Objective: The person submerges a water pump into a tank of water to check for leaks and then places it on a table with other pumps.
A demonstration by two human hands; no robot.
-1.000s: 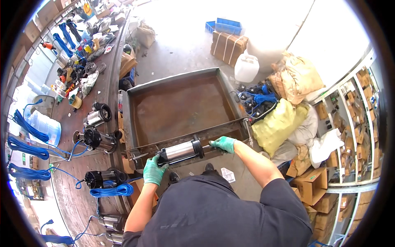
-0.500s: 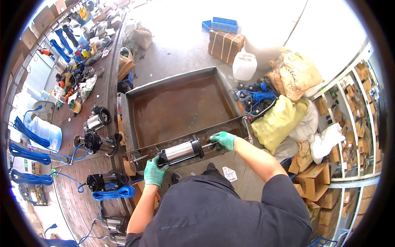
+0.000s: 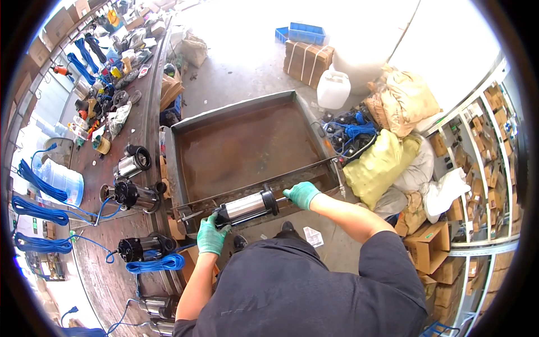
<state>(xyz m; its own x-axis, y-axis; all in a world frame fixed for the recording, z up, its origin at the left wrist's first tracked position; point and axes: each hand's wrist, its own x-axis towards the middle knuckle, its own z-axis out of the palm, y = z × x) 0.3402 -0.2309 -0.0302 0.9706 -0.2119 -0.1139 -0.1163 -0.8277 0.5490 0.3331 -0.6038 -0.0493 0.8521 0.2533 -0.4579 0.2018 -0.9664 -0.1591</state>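
The left hand (image 3: 211, 235) and right hand (image 3: 301, 194), both in green gloves, grip the two ends of a stainless submersible pump (image 3: 247, 206), fingers curled tight around it. The pump lies level across the near rim of a large rusty metal tray (image 3: 185, 121) holding shallow brown water. At 9 o'clock, more pumps (image 3: 135, 194) lie on the bench. At 3 o'clock sits a yellow sack (image 3: 379, 165).

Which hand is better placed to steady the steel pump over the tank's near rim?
Probably the left hand: it wraps the shiny cylindrical steel pump body. The right hand grips only its black end by the rusty metal tank.
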